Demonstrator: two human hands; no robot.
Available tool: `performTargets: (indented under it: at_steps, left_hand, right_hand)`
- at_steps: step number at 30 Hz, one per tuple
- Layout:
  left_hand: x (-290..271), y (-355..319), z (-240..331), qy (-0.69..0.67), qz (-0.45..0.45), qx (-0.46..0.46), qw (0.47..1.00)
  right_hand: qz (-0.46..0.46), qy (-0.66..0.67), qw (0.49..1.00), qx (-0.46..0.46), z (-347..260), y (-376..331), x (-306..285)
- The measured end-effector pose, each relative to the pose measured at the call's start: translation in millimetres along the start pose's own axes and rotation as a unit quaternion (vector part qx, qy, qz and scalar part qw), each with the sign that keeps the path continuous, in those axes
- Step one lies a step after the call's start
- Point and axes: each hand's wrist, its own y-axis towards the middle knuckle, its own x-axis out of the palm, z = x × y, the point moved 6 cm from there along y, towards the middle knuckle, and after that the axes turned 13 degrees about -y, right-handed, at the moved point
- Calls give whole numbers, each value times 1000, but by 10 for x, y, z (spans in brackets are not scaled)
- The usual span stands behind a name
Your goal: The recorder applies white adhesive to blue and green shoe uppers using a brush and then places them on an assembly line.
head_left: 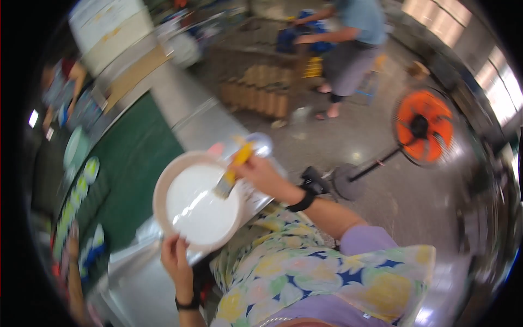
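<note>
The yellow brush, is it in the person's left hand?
No, the right hand holds the yellow brush over the basin, while the left hand is at the basin's rim.

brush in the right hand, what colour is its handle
The handle is yellow, clearest in the head view.

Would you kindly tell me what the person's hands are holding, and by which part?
The right hand holds a brush by its yellow handle. The left hand is at the basin's rim; whether it grips there cannot be told.
</note>
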Motion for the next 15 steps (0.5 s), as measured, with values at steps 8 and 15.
performTargets:
  at_steps: [8,15]
  left_hand:
    - [-177,-60,-6,-20,28,-2,999]
    - [-101,84,-8,-14,3,-21,1000]
  right_hand:
    - [-23,512,785,348,465,-110,620]
    - [-56,531,798,279,484,-130,639]
